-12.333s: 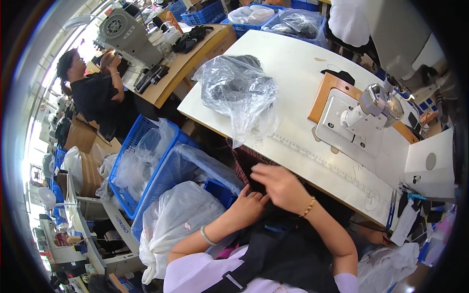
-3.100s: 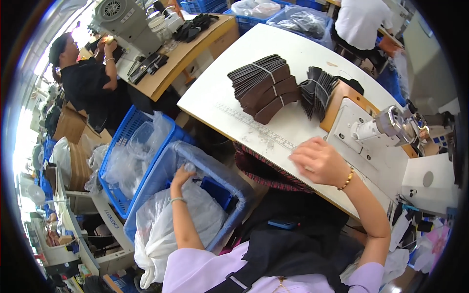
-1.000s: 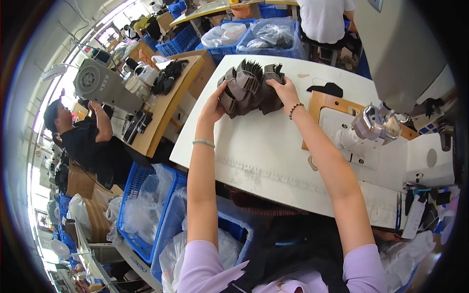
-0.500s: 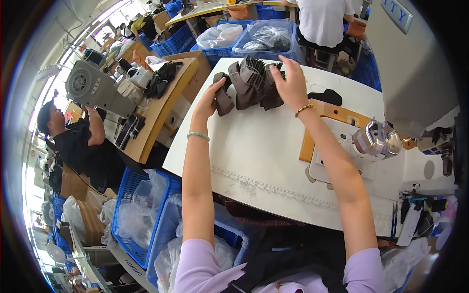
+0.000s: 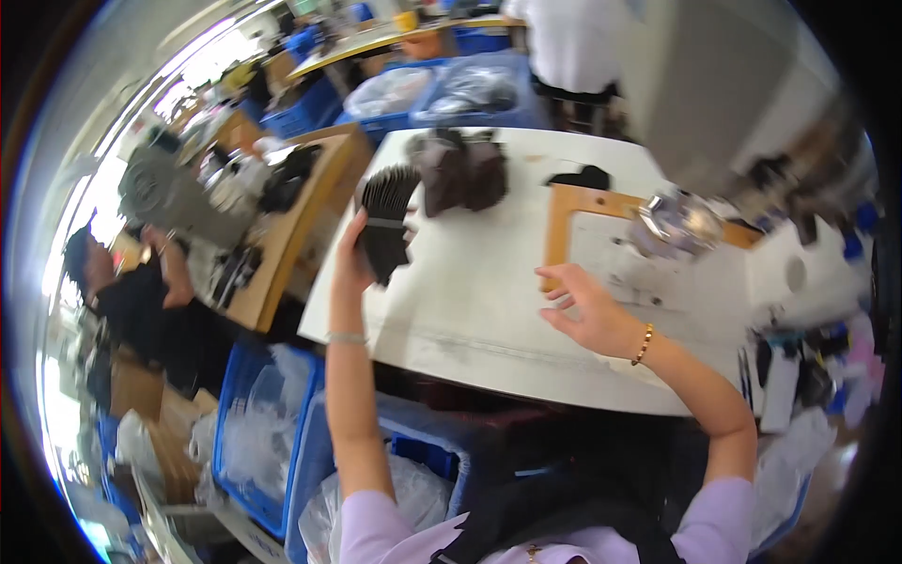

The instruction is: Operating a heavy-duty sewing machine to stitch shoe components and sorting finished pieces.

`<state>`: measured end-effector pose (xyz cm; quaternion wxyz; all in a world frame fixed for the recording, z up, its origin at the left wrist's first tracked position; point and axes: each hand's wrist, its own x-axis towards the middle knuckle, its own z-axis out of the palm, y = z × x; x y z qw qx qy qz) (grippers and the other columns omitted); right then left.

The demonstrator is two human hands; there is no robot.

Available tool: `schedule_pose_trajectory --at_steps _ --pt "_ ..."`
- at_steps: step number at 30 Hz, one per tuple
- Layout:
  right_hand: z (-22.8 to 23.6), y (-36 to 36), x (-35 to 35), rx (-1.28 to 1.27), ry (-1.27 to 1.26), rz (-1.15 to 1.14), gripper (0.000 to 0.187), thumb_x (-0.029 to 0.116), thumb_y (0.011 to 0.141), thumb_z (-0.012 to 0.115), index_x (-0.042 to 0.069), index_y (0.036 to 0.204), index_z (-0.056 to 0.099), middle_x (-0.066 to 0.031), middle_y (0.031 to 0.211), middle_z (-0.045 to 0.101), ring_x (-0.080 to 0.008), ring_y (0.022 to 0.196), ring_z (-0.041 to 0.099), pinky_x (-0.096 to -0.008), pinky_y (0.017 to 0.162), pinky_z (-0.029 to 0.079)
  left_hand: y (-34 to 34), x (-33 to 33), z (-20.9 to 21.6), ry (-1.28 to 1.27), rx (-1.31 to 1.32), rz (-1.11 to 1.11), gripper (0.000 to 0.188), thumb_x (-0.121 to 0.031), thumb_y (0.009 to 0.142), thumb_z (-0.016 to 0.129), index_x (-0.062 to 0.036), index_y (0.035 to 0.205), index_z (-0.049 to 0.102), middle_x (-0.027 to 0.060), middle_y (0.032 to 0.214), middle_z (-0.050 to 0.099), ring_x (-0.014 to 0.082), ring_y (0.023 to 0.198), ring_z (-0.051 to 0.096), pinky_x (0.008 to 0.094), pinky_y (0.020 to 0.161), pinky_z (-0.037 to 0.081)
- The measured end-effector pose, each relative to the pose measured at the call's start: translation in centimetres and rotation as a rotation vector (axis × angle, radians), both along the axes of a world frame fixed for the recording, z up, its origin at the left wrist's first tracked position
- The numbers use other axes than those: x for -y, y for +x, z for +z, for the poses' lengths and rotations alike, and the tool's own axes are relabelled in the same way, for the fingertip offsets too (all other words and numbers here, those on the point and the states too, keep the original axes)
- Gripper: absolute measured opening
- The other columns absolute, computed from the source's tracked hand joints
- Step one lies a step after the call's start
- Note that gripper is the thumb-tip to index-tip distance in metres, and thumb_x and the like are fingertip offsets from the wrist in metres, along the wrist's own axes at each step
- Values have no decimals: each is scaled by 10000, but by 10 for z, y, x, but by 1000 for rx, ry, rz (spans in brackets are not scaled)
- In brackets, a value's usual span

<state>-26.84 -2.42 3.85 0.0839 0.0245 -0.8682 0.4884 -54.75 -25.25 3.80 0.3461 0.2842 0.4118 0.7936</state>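
A thick bundle of dark, curved fabric-like pieces [image 5: 385, 221], with a pale band around its middle, is gripped in my left hand [image 5: 349, 258] above the left side of the white tabletop [image 5: 460, 291]. Its upper edges fan out in layers. More brown bundles [image 5: 460, 174] lie at the far side of the table, blurred, just right of the held one. My right hand [image 5: 592, 310] hangs over the table in front of the sewing machine [image 5: 672, 226], fingers apart and slightly bent, with nothing in them.
A flat black piece [image 5: 580, 178] lies behind the machine's yellow-brown frame [image 5: 557, 226]. Blue bins with clear plastic bags [image 5: 268, 423] stand below left. Another person [image 5: 141, 301] works at a bench [image 5: 291, 235] on the left. Small tools [image 5: 747, 376] sit at the right edge.
My left hand has lifted one bundle away from the others, toward me and left. My right hand has left the bundles and come nearer, to the right. The view has shifted.
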Motion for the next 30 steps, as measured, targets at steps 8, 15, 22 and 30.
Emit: schedule_pose_trajectory --at_steps 8,15,22,30 --pt "-20 110 -9 -218 46 -323 543 195 879 613 56 1344 370 -154 1225 456 -230 976 589 -339 847 482 156 -77 45 -890 -837 -495 765 -165 678 769 -68 1352 420 95 1092 550 175 960 567 299 828 464" --pt "-24 240 -37 -173 323 -836 171 109 852 601 43 1009 614 -97 899 625 -248 800 617 -342 729 488 211 -111 17 -969 -1396 -83 859 -210 658 757 -110 1402 339 173 1240 485 318 1140 494 420 968 375" --pt "-55 364 -78 -100 681 -1560 121 28 819 591 30 932 635 -114 924 605 -291 836 580 -371 697 480 217 -96 -21 -927 -1491 186 983 -215 654 755 -159 1472 213 178 1324 418 353 1219 402 455 1017 306" --pt "-76 380 -82 1 740 -1431 303 -48 715 545 58 981 643 -79 1003 582 -289 940 528 -389 821 446 218 -103 -39 -916 -1504 399 871 -113 649 702 -145 1431 321 152 1159 490 337 1085 462 434 966 331"
